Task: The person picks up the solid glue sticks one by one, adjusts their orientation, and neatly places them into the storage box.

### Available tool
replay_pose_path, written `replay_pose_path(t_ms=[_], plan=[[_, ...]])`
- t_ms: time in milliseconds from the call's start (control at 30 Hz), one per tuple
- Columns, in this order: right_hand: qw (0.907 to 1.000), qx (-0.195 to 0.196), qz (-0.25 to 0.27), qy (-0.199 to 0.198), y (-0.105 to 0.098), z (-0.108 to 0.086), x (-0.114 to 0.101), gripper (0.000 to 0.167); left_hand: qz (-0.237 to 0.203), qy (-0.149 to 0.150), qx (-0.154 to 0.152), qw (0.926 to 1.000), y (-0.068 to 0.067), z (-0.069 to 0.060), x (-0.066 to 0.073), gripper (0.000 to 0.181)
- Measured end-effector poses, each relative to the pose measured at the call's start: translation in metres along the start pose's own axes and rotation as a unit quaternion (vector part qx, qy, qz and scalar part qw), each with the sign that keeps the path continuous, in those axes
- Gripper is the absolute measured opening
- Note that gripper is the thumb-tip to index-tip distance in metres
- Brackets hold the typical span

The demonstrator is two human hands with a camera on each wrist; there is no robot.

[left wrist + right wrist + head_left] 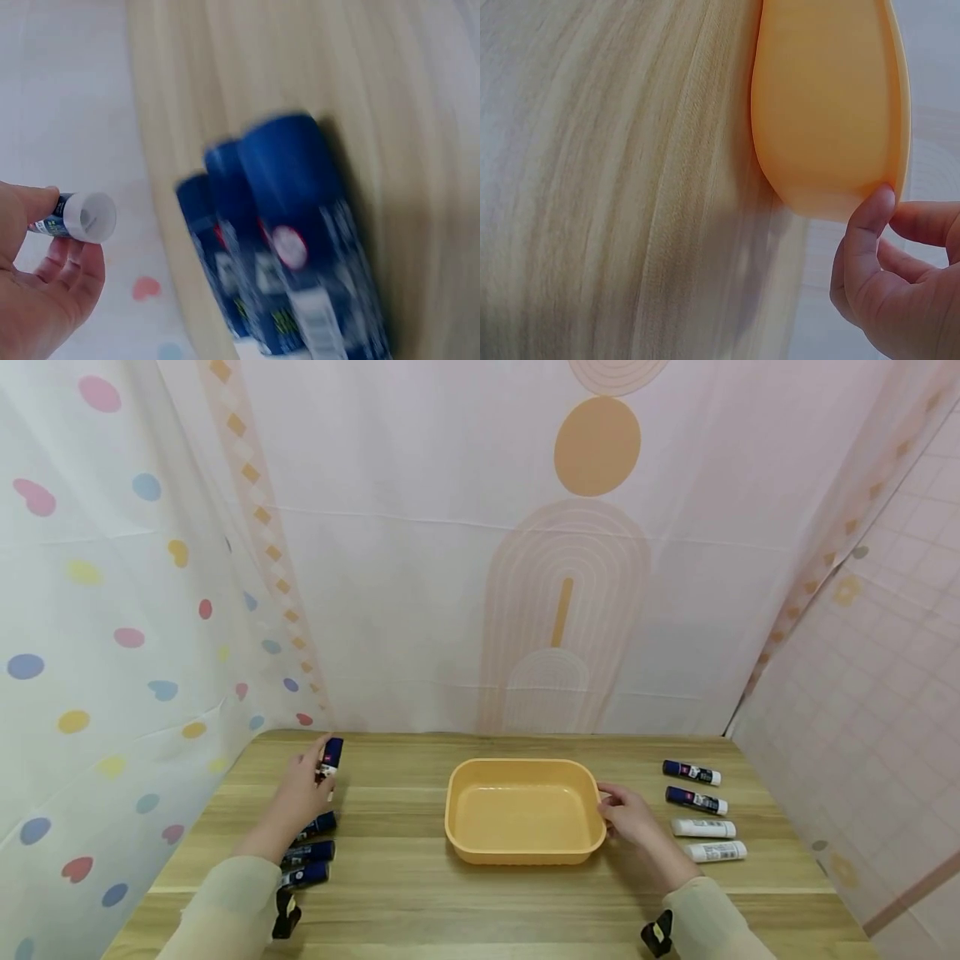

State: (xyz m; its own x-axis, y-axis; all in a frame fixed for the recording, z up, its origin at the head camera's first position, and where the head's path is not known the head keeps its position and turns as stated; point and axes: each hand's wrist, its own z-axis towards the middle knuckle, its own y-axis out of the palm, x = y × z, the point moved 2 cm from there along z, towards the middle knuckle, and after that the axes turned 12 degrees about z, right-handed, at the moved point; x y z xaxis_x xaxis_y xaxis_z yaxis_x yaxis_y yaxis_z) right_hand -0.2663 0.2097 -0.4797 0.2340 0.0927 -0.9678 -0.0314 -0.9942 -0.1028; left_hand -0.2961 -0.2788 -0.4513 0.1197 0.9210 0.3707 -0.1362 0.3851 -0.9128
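My left hand [298,787] grips a glue stick [332,752] with a dark blue cap, above the table's far left part. In the left wrist view, the white end of this glue stick [94,217] points away from the thumb and fingers. Three more dark blue glue sticks [309,852] lie side by side nearer the front, partly behind the left forearm. At the middle of the table stands a yellow-orange plastic tray [525,857], its inside bare. My right hand [628,814] pinches the right end of the tray's rim [901,150] between thumb and fingers.
On the right side of the wooden table [420,910], two dark blue glue sticks [696,800] and two white tubes [703,828] lie in a column. Patterned cloth [405,610] hangs behind the table and along both sides.
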Motion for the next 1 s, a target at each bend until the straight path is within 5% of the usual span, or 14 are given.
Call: replay_pose_path(t_ms=[600, 1000], plan=[[0.9999, -0.008, -0.009, -0.005, -0.001, -0.001, 0.0, 0.043, -0.138, -0.009, -0.024, 0.9901, 0.009, -0.011, 0.066, 0.068], [0.9999, -0.007, 0.006, -0.005, -0.001, -0.001, 0.0, 0.043, -0.184, -0.017, -0.044, 0.9819, 0.025, -0.011, 0.1, 0.067]])
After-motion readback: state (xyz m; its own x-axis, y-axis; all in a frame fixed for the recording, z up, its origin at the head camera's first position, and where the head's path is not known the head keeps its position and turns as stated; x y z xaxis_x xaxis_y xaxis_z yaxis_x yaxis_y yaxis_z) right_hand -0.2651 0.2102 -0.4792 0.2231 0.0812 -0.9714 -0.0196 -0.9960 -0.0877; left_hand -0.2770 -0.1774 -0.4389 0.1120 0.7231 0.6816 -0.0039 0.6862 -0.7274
